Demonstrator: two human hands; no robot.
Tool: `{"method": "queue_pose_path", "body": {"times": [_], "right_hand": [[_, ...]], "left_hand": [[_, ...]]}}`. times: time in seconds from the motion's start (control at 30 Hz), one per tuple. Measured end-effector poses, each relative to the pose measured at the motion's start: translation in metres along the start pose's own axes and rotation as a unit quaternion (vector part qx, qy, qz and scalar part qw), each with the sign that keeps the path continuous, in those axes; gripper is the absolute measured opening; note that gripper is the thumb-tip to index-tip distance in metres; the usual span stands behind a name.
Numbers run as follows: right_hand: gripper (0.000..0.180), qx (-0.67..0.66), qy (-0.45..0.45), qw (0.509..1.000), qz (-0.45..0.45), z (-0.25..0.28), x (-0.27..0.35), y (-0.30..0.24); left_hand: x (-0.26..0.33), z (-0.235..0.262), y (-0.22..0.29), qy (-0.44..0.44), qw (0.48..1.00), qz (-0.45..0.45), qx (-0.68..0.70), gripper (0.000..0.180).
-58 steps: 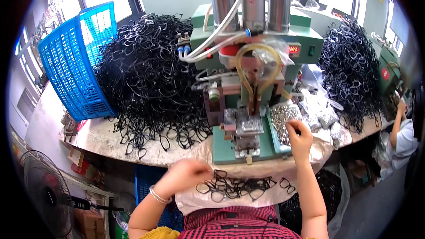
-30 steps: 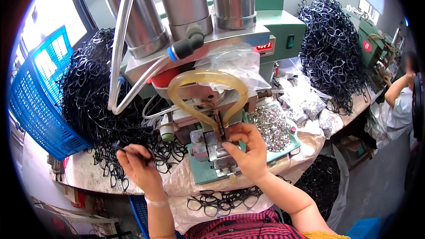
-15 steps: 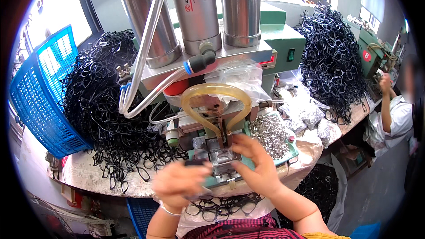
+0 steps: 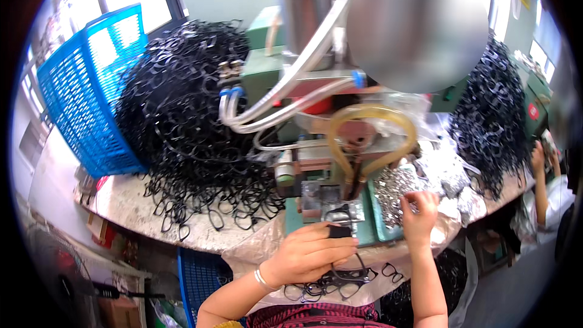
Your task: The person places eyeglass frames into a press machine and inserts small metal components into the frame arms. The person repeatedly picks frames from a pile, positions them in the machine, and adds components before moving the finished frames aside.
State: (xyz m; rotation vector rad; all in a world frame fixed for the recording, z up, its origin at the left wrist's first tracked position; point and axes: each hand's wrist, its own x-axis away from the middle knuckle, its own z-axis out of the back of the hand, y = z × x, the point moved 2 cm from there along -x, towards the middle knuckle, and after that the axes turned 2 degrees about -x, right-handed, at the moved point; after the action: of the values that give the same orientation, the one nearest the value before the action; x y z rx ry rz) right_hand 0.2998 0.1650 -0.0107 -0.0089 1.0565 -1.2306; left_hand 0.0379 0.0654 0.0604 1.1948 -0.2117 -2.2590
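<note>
**Frame held at the press, small parts picked**

Head view: a pale stone bench [image 4: 130, 203] is loaded with a heap of black frames [image 4: 188, 140]; a blue basket [image 4: 91, 91] is propped at its left. The left hand [image 4: 310, 255] is closed on a black frame [image 4: 341, 222] at the green press [image 4: 316, 164]. The right hand [image 4: 419, 212] is pinched into a pile of small metal parts [image 4: 392, 191].

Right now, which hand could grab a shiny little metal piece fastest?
The right hand: its fingers already touch the pile of small metal parts, while the left hand is holding a black eyeglass frame at the machine.
</note>
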Motion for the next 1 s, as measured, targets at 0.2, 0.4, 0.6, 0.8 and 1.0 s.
{"method": "queue_pose_path", "body": {"times": [0.2, 0.4, 0.6, 0.8, 1.0], "right_hand": [[0.009, -0.012, -0.015, 1.0, -0.002, -0.009, 0.005, 0.019], [0.009, -0.096, -0.01, 0.995, -0.025, -0.01, 0.009, 0.013], [0.01, -0.193, -0.044, 0.973, -0.121, -0.007, 0.026, 0.004], [0.01, -0.186, -0.049, 0.98, -0.047, -0.022, 0.009, -0.021], [0.01, -0.219, -0.059, 0.968, -0.105, -0.015, 0.018, -0.01]], "left_hand": [[0.009, -0.008, -0.007, 0.031, 0.999, -0.016, 0.015, 0.026], [0.027, -0.01, 0.003, 0.048, 0.998, 0.008, -0.036, 0.027], [0.083, -0.007, -0.092, 0.314, 0.823, 0.399, -0.255, 0.03], [0.055, 0.037, -0.144, 0.016, 0.806, 0.544, -0.233, 0.039], [0.077, 0.116, -0.08, -0.049, 0.825, 0.482, -0.291, 0.019]]}}
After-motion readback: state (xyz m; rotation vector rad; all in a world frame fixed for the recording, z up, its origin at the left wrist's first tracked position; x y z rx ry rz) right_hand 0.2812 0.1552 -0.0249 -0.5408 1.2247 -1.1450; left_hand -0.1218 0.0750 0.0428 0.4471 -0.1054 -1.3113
